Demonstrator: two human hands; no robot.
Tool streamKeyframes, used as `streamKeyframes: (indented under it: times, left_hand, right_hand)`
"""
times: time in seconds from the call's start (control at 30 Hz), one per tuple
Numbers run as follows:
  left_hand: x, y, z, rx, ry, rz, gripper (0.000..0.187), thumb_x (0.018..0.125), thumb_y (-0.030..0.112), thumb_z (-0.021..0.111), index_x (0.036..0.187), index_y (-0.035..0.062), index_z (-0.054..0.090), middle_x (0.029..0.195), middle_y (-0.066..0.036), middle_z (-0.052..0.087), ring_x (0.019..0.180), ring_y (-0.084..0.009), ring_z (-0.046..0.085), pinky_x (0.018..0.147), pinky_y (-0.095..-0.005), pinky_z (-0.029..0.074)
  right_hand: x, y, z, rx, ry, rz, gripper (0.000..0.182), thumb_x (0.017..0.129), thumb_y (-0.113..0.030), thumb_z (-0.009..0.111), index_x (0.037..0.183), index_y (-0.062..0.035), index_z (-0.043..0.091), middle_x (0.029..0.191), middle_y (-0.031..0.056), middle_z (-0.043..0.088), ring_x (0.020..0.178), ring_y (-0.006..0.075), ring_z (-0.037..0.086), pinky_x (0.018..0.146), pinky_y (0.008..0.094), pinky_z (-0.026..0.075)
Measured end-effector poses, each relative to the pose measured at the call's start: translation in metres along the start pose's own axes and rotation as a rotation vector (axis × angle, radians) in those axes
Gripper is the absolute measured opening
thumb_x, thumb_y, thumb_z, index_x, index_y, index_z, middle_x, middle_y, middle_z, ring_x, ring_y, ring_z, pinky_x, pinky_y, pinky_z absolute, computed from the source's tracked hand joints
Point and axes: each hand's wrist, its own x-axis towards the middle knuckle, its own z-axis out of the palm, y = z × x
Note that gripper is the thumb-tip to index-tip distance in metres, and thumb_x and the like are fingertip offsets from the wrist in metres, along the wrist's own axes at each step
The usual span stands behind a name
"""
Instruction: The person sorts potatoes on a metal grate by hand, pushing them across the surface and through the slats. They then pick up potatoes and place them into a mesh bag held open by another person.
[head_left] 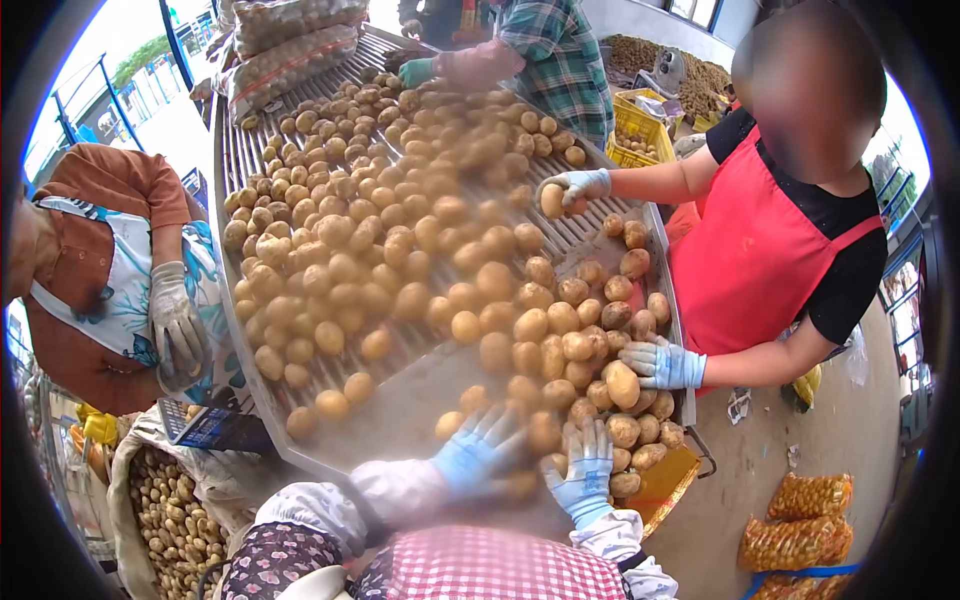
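Many potatoes (340,235) cover a slatted metal sorting table (385,410) in front of me. Over the bare metal near its front edge is my left hand (480,455), in a light blue and white glove, fingers spread, beside several potatoes; it is slightly blurred. To its right lies my right hand (585,472), gloved alike, its fingers apart and touching the potatoes at the table's front right corner. Neither palm shows, and I see nothing gripped in either hand.
At the right a co-worker in a red apron (745,240) reaches over the potatoes. Another person's gloved hands (178,320) rest at the left. A plaid-sleeved person (565,60) works at the far end. A potato sack (165,500) stands lower left; net bags (800,540) lie lower right.
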Motion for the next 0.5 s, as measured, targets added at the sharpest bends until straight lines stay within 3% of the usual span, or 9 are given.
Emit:
streamKeyframes:
  times: [0.07, 0.1, 0.17, 0.2, 0.23, 0.27, 0.33, 0.47, 0.5]
  left_hand:
    - [0.027, -0.005, -0.034, 0.020, 0.120, 0.100, 0.081, 0.073, 0.039, 0.067, 0.140, 0.0045, 0.038, 0.144, -0.025, 0.035, 0.131, -0.0449, 0.037, 0.109, -0.0598, 0.027]
    - [0.051, -0.009, -0.060, 0.017, -0.005, -0.084, 0.076, 0.071, 0.038, 0.068, 0.136, 0.0069, 0.044, 0.145, -0.024, 0.036, 0.132, -0.0427, 0.037, 0.110, -0.0585, 0.027]
    - [0.066, -0.089, -0.028, 0.277, 0.178, -0.217, 0.076, 0.079, 0.040, 0.065, 0.144, 0.0112, 0.039, 0.150, -0.023, 0.031, 0.143, -0.0425, 0.022, 0.116, -0.0581, 0.016]
    - [0.080, -0.093, -0.059, 0.264, 0.205, -0.350, 0.073, 0.085, 0.043, 0.060, 0.147, 0.0113, 0.037, 0.154, -0.022, 0.026, 0.147, -0.0426, 0.010, 0.118, -0.0575, 0.008]
    - [0.090, -0.117, -0.064, 0.345, 0.214, -0.445, 0.075, 0.087, 0.047, 0.058, 0.148, 0.0107, 0.035, 0.156, -0.021, 0.022, 0.148, -0.0417, 0.005, 0.118, -0.0567, 0.005]
    - [0.095, -0.149, -0.056, 0.342, 0.242, -0.510, 0.077, 0.088, 0.048, 0.056, 0.150, 0.0106, 0.031, 0.156, -0.020, 0.021, 0.148, -0.0407, 0.008, 0.118, -0.0566, 0.003]
    - [0.105, -0.160, -0.065, 0.294, -0.111, -0.605, 0.078, 0.087, 0.050, 0.056, 0.151, 0.0117, 0.030, 0.156, -0.021, 0.022, 0.147, -0.0401, 0.011, 0.117, -0.0575, 0.003]
    - [0.088, -0.134, -0.027, 0.150, -0.031, -0.472, 0.083, 0.082, 0.060, 0.059, 0.148, 0.0156, 0.038, 0.156, -0.026, 0.018, 0.146, -0.0458, 0.008, 0.116, -0.0607, 0.000]
    - [0.080, -0.118, -0.020, 0.193, -0.050, -0.425, 0.084, 0.081, 0.061, 0.059, 0.148, 0.0152, 0.038, 0.157, -0.028, 0.016, 0.146, -0.0479, 0.006, 0.115, -0.0611, -0.001]
  right_hand:
    - [0.006, 0.004, -0.006, -0.045, 0.037, 0.066, 0.081, 0.073, -0.042, 0.071, 0.142, -0.0109, 0.044, 0.151, 0.0201, 0.034, 0.139, 0.0440, 0.028, 0.112, 0.0582, 0.023]
    - [0.002, 0.015, 0.005, -0.109, 0.096, 0.108, 0.080, 0.072, -0.043, 0.072, 0.141, -0.0109, 0.047, 0.150, 0.0189, 0.035, 0.139, 0.0438, 0.027, 0.112, 0.0597, 0.022]
    - [-0.004, 0.021, 0.006, -0.155, 0.080, 0.090, 0.078, 0.072, -0.044, 0.072, 0.139, -0.0106, 0.049, 0.150, 0.0188, 0.036, 0.139, 0.0434, 0.028, 0.112, 0.0600, 0.022]
    - [-0.005, 0.024, 0.005, -0.179, 0.074, 0.079, 0.077, 0.072, -0.044, 0.072, 0.138, -0.0104, 0.050, 0.149, 0.0187, 0.037, 0.139, 0.0432, 0.028, 0.112, 0.0602, 0.022]
    - [-0.006, 0.024, 0.004, -0.190, 0.088, 0.064, 0.074, 0.073, -0.046, 0.072, 0.135, -0.0101, 0.053, 0.148, 0.0183, 0.038, 0.137, 0.0434, 0.031, 0.111, 0.0599, 0.025]
    - [-0.006, 0.024, 0.004, -0.207, 0.093, 0.064, 0.073, 0.073, -0.046, 0.071, 0.134, -0.0100, 0.053, 0.147, 0.0181, 0.039, 0.137, 0.0437, 0.032, 0.110, 0.0599, 0.026]
    - [-0.004, 0.026, 0.005, -0.244, 0.100, 0.068, 0.072, 0.074, -0.047, 0.071, 0.133, -0.0100, 0.054, 0.146, 0.0179, 0.040, 0.135, 0.0443, 0.033, 0.109, 0.0600, 0.028]
    - [0.006, 0.035, 0.001, -0.225, 0.153, 0.109, 0.069, 0.075, -0.048, 0.070, 0.133, -0.0118, 0.054, 0.147, 0.0178, 0.038, 0.134, 0.0464, 0.034, 0.105, 0.0615, 0.031]
    - [0.007, 0.041, 0.004, -0.202, 0.132, 0.159, 0.072, 0.074, -0.048, 0.071, 0.136, -0.0161, 0.052, 0.151, 0.0187, 0.031, 0.134, 0.0488, 0.032, 0.105, 0.0615, 0.031]
